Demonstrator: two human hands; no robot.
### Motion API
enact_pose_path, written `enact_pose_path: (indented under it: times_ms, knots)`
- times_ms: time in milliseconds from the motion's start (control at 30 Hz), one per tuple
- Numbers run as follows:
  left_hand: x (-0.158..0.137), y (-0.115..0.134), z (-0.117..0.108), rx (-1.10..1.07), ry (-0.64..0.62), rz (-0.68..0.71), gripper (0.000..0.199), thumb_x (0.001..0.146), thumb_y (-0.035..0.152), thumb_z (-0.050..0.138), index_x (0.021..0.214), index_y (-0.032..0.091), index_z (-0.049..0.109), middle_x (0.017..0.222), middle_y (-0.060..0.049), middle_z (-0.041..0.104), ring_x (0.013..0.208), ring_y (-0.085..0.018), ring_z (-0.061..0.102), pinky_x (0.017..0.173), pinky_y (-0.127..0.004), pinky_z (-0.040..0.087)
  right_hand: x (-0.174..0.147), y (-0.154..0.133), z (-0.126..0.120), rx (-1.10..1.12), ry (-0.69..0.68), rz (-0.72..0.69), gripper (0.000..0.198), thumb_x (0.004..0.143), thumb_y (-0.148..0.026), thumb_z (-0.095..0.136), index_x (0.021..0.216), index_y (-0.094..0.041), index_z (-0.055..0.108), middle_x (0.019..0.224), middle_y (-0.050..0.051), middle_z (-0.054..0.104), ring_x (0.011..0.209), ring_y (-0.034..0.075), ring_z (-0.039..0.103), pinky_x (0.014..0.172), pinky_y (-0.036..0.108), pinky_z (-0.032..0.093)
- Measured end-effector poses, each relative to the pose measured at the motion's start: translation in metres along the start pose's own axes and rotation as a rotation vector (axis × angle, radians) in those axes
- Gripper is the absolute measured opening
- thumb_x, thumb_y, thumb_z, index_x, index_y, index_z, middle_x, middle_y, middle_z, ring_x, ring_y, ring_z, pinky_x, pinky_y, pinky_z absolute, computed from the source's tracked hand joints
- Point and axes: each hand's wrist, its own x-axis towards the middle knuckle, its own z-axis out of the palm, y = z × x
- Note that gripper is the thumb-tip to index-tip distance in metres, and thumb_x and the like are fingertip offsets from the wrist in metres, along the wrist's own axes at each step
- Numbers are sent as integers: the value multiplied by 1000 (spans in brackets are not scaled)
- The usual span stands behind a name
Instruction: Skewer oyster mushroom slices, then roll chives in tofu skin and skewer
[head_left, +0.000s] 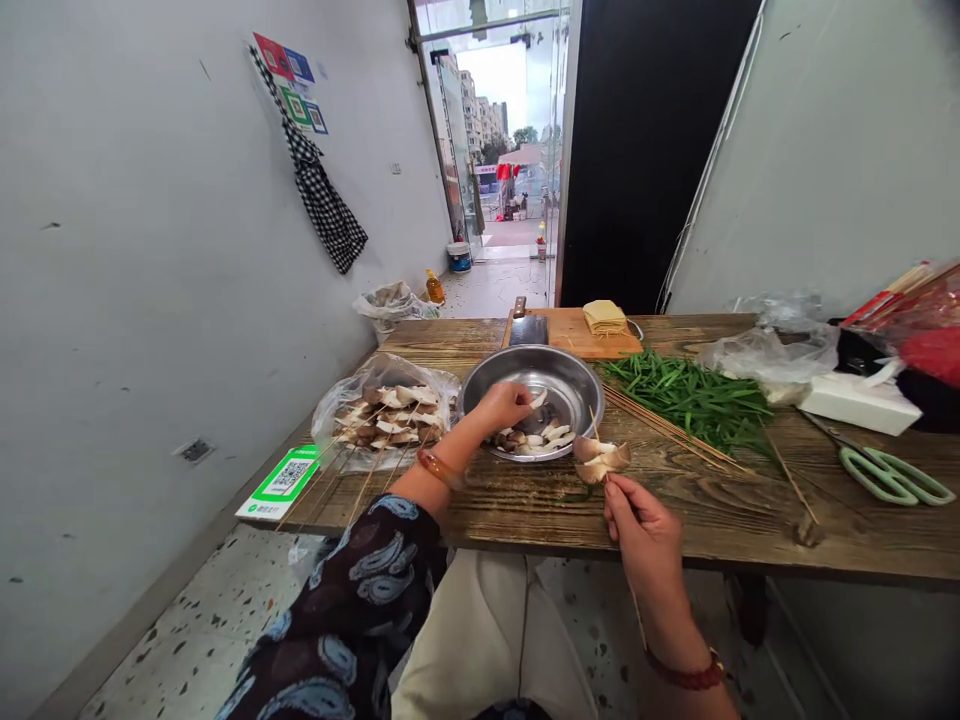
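Over the metal bowl (589,385), my left hand (504,408) pinches a pale mushroom slice (538,400). Several more mushroom pieces (534,440) lie in the bottom of the bowl. In front of the bowl's right side, my right hand (643,525) is closed around a thin wooden skewer (595,424). Brown and white mushroom pieces (602,460) are threaded near its upper end, just above my fingers. To the left, a clear plastic bag (330,412) carries several filled mushroom skewers (394,415), their sticks pointing toward me.
Bare skewers (675,432) lie beside cut green leaves (686,395) on the wooden table (720,510). Green-handled scissors (892,478) and a white tissue box (862,402) are at right. Behind the bowl, a cleaver (529,330) and stacked yellowish sheets (604,317) rest on a cutting board (566,333).
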Motion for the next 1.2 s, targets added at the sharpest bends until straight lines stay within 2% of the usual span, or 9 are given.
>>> enact_pose_path:
  times_ms: [100, 267, 400, 500, 600, 800, 900, 1000, 1200]
  knots:
    - [-6, 16, -2, -289, -4, 49, 13, 78, 20, 57, 78, 14, 68, 64, -1, 65, 57, -11, 58, 56, -20, 44, 0, 2, -2, 13, -28, -2, 32, 79, -42, 66, 95, -15, 70, 56, -5, 53, 44, 7, 44, 41, 19, 35]
    - [-21, 51, -3, -1169, -51, 105, 23, 72, 29, 69, 90, 14, 69, 66, 0, 62, 55, -7, 54, 56, -20, 44, 3, -4, -8, 47, -23, -4, 30, 78, -42, 67, 91, -15, 71, 53, -5, 52, 39, 6, 42, 37, 18, 33]
    - [-23, 67, -9, -1506, -70, 74, 27, 70, 27, 74, 91, 13, 67, 65, 0, 61, 54, -7, 53, 56, -21, 46, 18, -22, -12, -41, -55, -94, 26, 79, -40, 66, 91, -17, 73, 52, -4, 54, 39, 7, 43, 37, 18, 35]
    - [-20, 68, -13, -1635, -81, 64, 26, 70, 24, 74, 93, 12, 67, 68, -1, 61, 56, -7, 54, 57, -22, 47, 37, -36, -8, -201, -130, -232, 22, 81, -37, 64, 91, -20, 75, 56, -2, 60, 44, 10, 51, 41, 20, 42]
    - [-18, 64, -16, -1691, -54, 59, 26, 71, 23, 73, 92, 9, 68, 67, -2, 61, 56, -7, 53, 57, -22, 47, 59, -48, 1, -366, -191, -411, 19, 82, -33, 62, 88, -22, 76, 71, 4, 71, 63, 17, 64, 58, 26, 52]
    - [-16, 42, -18, -1777, 157, 12, 25, 69, 23, 75, 89, 9, 70, 65, -1, 60, 54, -7, 51, 55, -20, 45, 102, -71, 22, -503, -381, -537, 17, 80, -30, 62, 82, -23, 77, 81, 6, 76, 72, 20, 69, 66, 29, 55]
    - [-22, 33, -17, -1839, 272, -26, 26, 67, 22, 75, 89, 9, 70, 65, -1, 60, 54, -6, 51, 54, -20, 44, 119, -75, 26, -474, -451, -470, 14, 76, -29, 65, 80, -22, 77, 69, 3, 73, 59, 16, 64, 54, 25, 51]
    - [-36, 31, -11, -1884, 326, -55, 25, 67, 23, 75, 88, 11, 71, 65, -1, 60, 54, -6, 51, 55, -20, 45, 133, -71, 25, -295, -368, -293, 14, 72, -30, 70, 81, -20, 75, 48, -3, 58, 40, 9, 46, 36, 20, 33]
    - [-62, 38, 6, -1958, 255, -91, 26, 68, 24, 74, 92, 14, 70, 66, -1, 61, 52, -6, 51, 54, -21, 45, 149, -51, 21, 73, -303, -38, 17, 69, -30, 75, 80, -19, 70, 46, -6, 44, 42, 7, 37, 37, 19, 27]
